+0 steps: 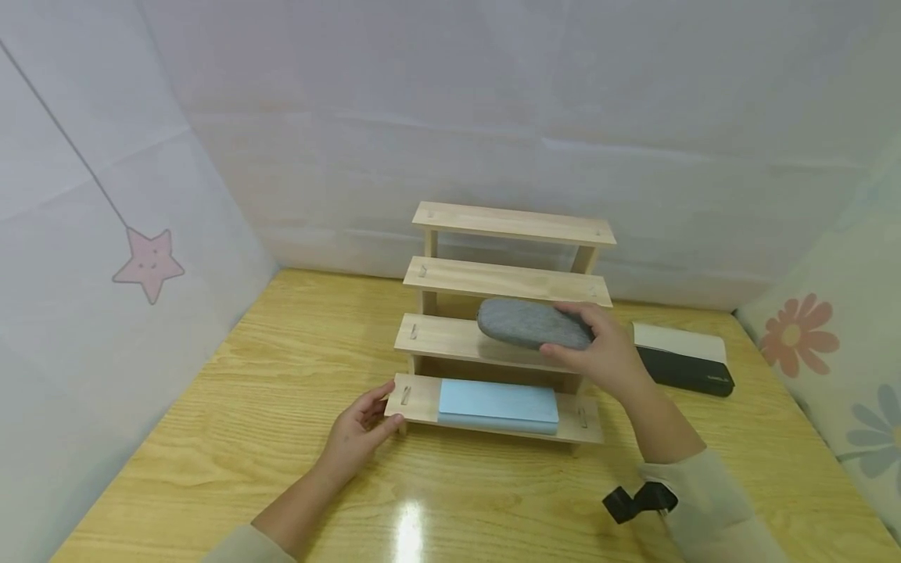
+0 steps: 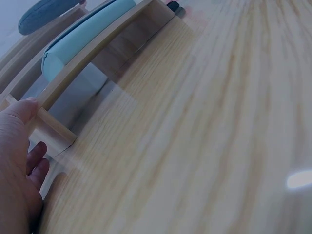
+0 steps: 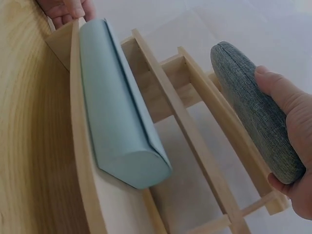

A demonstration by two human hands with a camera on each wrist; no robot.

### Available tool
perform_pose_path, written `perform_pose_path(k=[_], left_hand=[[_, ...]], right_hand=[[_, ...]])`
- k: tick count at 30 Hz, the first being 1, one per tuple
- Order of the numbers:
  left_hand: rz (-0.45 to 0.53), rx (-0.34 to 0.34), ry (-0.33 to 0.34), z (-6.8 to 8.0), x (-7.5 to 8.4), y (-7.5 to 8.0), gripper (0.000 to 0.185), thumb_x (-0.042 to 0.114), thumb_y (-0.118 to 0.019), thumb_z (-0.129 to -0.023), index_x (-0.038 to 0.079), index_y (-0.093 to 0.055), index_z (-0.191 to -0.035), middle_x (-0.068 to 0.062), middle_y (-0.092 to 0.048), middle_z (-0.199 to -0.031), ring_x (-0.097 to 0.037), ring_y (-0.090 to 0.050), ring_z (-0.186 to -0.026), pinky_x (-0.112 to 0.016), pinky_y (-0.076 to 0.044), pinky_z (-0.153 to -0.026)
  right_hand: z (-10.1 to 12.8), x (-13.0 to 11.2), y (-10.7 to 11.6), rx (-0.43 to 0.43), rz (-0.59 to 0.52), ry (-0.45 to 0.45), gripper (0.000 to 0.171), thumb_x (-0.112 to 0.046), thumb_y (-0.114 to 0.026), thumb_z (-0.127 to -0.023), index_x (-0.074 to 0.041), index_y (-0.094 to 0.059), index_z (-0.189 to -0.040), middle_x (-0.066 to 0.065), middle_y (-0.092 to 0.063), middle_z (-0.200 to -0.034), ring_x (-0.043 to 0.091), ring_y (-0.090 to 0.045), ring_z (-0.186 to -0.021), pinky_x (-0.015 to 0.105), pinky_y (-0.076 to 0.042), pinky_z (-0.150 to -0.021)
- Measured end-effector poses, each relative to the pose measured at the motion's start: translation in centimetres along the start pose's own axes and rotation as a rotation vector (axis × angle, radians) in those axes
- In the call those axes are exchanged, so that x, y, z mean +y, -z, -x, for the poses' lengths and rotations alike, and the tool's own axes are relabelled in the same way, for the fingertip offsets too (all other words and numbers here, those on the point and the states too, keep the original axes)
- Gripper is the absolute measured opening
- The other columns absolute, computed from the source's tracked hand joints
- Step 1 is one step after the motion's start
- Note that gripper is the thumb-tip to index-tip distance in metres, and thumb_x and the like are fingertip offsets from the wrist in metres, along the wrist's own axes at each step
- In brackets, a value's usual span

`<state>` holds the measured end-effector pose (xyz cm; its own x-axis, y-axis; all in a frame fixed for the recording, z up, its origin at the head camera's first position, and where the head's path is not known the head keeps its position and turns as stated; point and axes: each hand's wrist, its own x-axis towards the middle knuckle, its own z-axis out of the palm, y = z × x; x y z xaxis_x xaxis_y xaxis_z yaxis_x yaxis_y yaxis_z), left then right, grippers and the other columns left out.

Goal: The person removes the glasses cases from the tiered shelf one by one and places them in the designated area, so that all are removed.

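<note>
Her left hand [image 1: 359, 430] lies low and forward, fingers nearly straight, thumb out. The right hand [image 1: 605, 348] is raised, wrist bent, fingers and thumb curled in a grip; its fingertips seem hidden.

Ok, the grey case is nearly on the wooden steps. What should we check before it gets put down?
1. Right hand has a firm grip on the grey case: ok, fingers and thumb curl round its end.
2. Left hand steadies the wooden steps: ok, it touches the left end of the bottom step.
3. Second step has free room: ok, bare wood shows left of the case.
4. Blue case sits out of the way: ok, it lies on the bottom step.
5. Grey case already resting on the step: cannot tell.
</note>
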<state>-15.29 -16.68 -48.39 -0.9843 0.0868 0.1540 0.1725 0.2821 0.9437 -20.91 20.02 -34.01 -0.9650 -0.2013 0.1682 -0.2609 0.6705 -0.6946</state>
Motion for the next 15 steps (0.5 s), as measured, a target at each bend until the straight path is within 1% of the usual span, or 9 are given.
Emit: perform_pose_path(k=[6, 11, 15], left_hand=[[-0.006, 0.000, -0.003, 0.0, -0.1, 0.0, 0.054, 0.023, -0.071, -0.091, 0.010, -0.052, -0.140, -0.008, -0.052, -0.146, -0.003, -0.059, -0.111, -0.018, -0.048, -0.095], [-0.007, -0.003, -0.002, -0.1, -0.2, 0.0, 0.055, 0.023, -0.072, -0.090, 0.011, -0.052, -0.140, -0.008, -0.052, -0.146, -0.003, -0.059, -0.111, -0.018, -0.048, -0.095], [-0.005, -0.005, -0.004, -0.1, -0.2, 0.0, 0.055, 0.023, -0.071, -0.091, 0.010, -0.052, -0.140, -0.009, -0.052, -0.146, -0.002, -0.059, -0.111, -0.017, -0.047, -0.095]], right_hand=[[0.8, 0.0, 1.9, 0.039, -0.001, -0.004, 0.076, -0.047, -0.077, -0.082, -0.019, -0.046, -0.146, 0.013, -0.044, -0.150, 0.039, -0.045, -0.132, 0.059, -0.041, -0.103], [1.2, 0.6, 3.0, 0.068, -0.003, -0.012, 0.077, -0.047, -0.076, -0.083, -0.018, -0.045, -0.147, 0.015, -0.041, -0.152, 0.042, -0.042, -0.133, 0.061, -0.038, -0.105], [1.5, 1.2, 3.8, 0.096, -0.010, -0.024, 0.078, -0.046, -0.076, -0.083, -0.018, -0.045, -0.147, 0.017, -0.040, -0.151, 0.043, -0.042, -0.132, 0.061, -0.039, -0.103]])
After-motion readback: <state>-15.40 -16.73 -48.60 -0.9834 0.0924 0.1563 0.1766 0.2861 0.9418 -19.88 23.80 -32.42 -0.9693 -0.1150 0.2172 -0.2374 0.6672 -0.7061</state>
